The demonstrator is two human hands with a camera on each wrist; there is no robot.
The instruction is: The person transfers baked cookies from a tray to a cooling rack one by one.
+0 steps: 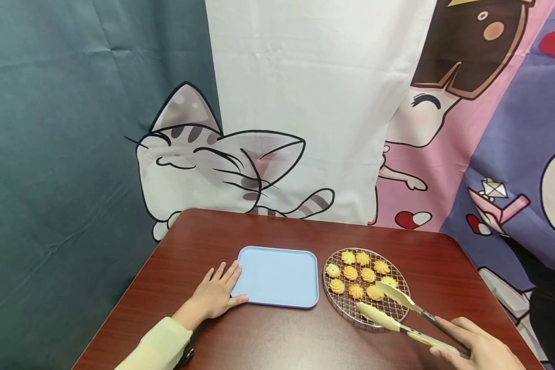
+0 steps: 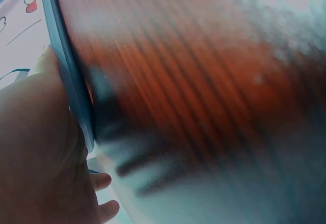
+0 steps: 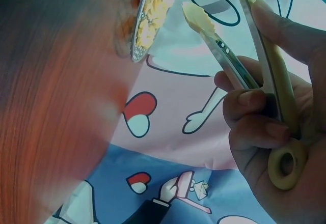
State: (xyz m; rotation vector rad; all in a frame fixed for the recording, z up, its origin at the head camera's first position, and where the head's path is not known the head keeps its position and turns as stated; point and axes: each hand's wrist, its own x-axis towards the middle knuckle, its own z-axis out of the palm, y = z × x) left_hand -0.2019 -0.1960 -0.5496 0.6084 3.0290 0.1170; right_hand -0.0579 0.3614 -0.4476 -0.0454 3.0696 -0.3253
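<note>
My left hand (image 1: 215, 293) lies with spread, straight fingers against the left edge of a light blue rectangular tray (image 1: 277, 277). The left wrist view shows the tray's edge (image 2: 69, 66) beside that hand. My right hand (image 1: 485, 347) grips kitchen tongs (image 1: 381, 316) with cream-coloured tips and metal arms, its fingers curled round the handle (image 3: 279, 81). The tongs' two tips stand apart above a round wire rack (image 1: 351, 307), near its front right. Several swirled yellow cookies (image 1: 350, 272) lie on the rack. Whether the upper tip touches a cookie, I cannot tell.
A dark red wooden table (image 1: 268, 334) carries the tray and the rack, side by side. Behind its far edge hangs a curtain (image 1: 314, 103) printed with a cartoon cat and figures.
</note>
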